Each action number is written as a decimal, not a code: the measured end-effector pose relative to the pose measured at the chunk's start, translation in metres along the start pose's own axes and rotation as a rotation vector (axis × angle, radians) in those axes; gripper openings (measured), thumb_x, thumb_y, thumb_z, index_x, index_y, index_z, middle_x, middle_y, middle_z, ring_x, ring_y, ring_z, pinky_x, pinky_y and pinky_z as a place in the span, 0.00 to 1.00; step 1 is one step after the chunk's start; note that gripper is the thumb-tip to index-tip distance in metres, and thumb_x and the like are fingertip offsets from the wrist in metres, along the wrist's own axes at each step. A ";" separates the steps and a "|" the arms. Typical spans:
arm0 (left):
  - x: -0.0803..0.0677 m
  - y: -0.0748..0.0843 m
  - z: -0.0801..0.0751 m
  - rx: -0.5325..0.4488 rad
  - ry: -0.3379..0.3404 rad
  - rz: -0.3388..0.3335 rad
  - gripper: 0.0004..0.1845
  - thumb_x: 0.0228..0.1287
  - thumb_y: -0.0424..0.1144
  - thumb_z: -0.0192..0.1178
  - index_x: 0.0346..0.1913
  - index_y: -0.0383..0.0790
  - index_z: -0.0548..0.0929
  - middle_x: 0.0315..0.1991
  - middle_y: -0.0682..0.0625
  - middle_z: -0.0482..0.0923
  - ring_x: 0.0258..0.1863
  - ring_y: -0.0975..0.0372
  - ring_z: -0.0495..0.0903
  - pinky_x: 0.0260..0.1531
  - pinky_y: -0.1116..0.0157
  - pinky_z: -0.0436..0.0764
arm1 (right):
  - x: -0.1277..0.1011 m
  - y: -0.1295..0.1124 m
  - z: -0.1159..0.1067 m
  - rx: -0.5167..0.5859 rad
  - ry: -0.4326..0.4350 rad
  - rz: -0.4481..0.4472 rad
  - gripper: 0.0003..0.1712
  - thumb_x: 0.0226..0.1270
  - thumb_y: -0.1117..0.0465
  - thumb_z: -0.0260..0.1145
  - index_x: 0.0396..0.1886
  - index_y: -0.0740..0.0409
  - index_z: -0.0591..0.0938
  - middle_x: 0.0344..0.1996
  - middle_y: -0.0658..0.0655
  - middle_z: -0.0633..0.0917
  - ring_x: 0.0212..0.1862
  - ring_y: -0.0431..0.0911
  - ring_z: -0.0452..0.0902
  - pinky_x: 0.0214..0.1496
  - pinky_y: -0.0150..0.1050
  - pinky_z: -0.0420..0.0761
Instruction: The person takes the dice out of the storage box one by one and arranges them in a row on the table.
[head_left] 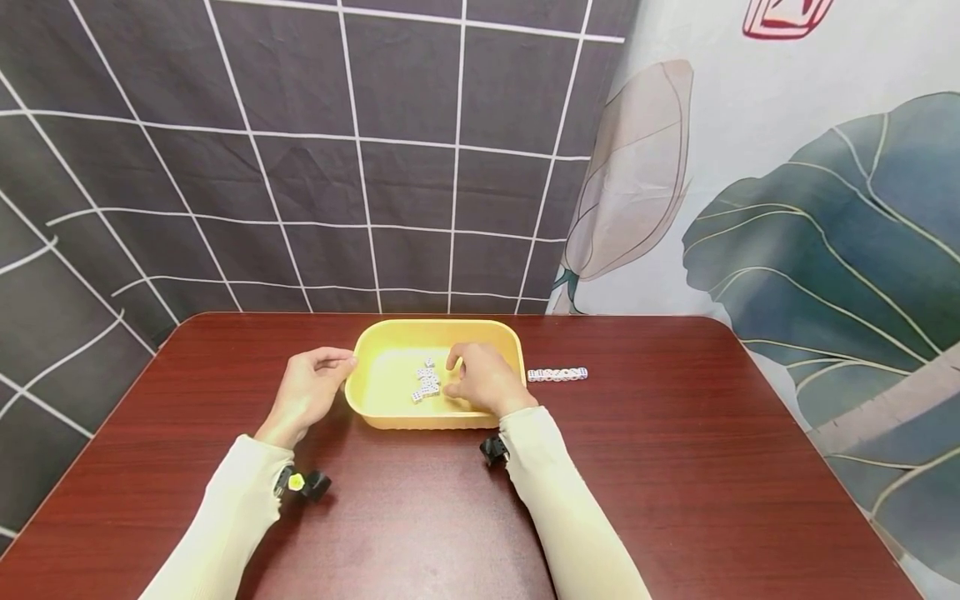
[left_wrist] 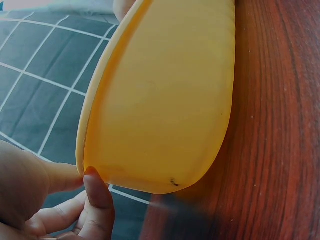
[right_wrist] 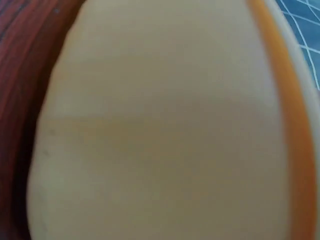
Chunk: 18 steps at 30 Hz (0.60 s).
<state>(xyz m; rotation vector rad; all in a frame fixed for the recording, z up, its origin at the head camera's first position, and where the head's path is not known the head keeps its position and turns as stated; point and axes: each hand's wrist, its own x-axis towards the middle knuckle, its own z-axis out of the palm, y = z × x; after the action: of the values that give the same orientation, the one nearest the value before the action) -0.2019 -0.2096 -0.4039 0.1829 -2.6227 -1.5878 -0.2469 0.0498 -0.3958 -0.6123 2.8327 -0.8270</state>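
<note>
A yellow plastic basin [head_left: 427, 421] stands on the table, with several small white dice [head_left: 427, 382] clustered on its floor. At the basin's left end, my left hand [head_left: 311, 387] pinches the rim between thumb and finger; the left wrist view shows this hand [left_wrist: 75, 210] at the edge of the basin [left_wrist: 160, 100]. My right hand [head_left: 483, 379] reaches over the front rim into the basin. Its thumb and forefinger are bent and apart, just right of the dice, with nothing seen between them. In the right wrist view the basin's outer wall [right_wrist: 160, 125] hides that hand.
Just right of the basin, a straight row of dice [head_left: 557, 374] lies on the dark red wooden table [head_left: 675, 467]. Behind the table hang a dark grey cloth with white grid lines [head_left: 405, 192] and a pale leaf-patterned curtain [head_left: 810, 250].
</note>
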 end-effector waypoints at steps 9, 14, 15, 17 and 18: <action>0.000 0.000 0.000 0.007 -0.002 -0.008 0.18 0.74 0.39 0.59 0.58 0.28 0.82 0.47 0.34 0.85 0.32 0.70 0.80 0.36 0.72 0.82 | 0.004 -0.001 0.011 -0.017 -0.009 0.011 0.16 0.53 0.60 0.81 0.39 0.58 0.85 0.28 0.53 0.82 0.31 0.46 0.74 0.39 0.40 0.78; 0.000 0.000 0.001 0.013 0.002 -0.008 0.18 0.74 0.40 0.59 0.57 0.28 0.83 0.48 0.34 0.85 0.33 0.70 0.80 0.37 0.73 0.82 | 0.006 -0.004 0.017 -0.042 -0.003 0.017 0.14 0.55 0.59 0.80 0.37 0.56 0.85 0.37 0.54 0.87 0.36 0.48 0.78 0.42 0.42 0.81; 0.000 -0.001 0.001 0.012 0.001 -0.007 0.18 0.74 0.40 0.59 0.57 0.28 0.83 0.48 0.34 0.85 0.33 0.70 0.80 0.37 0.73 0.82 | 0.006 -0.005 0.018 -0.049 0.000 0.022 0.13 0.55 0.58 0.80 0.37 0.55 0.85 0.39 0.54 0.88 0.37 0.48 0.79 0.42 0.43 0.82; 0.000 -0.001 0.001 0.007 0.002 -0.001 0.18 0.74 0.39 0.59 0.57 0.28 0.83 0.47 0.34 0.85 0.34 0.71 0.80 0.37 0.74 0.81 | 0.006 -0.006 0.019 -0.062 0.005 0.033 0.14 0.55 0.57 0.80 0.37 0.54 0.85 0.41 0.53 0.88 0.39 0.49 0.80 0.43 0.44 0.83; 0.000 -0.001 0.001 0.006 0.004 0.002 0.18 0.74 0.39 0.59 0.57 0.28 0.83 0.47 0.34 0.85 0.34 0.71 0.80 0.37 0.75 0.81 | 0.006 -0.007 0.019 -0.061 0.004 0.038 0.14 0.55 0.57 0.80 0.37 0.54 0.85 0.42 0.54 0.88 0.40 0.50 0.81 0.43 0.45 0.83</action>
<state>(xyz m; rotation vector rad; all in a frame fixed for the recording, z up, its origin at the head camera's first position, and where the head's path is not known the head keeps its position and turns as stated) -0.2019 -0.2095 -0.4050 0.1837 -2.6245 -1.5770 -0.2453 0.0328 -0.4078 -0.5627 2.8735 -0.7384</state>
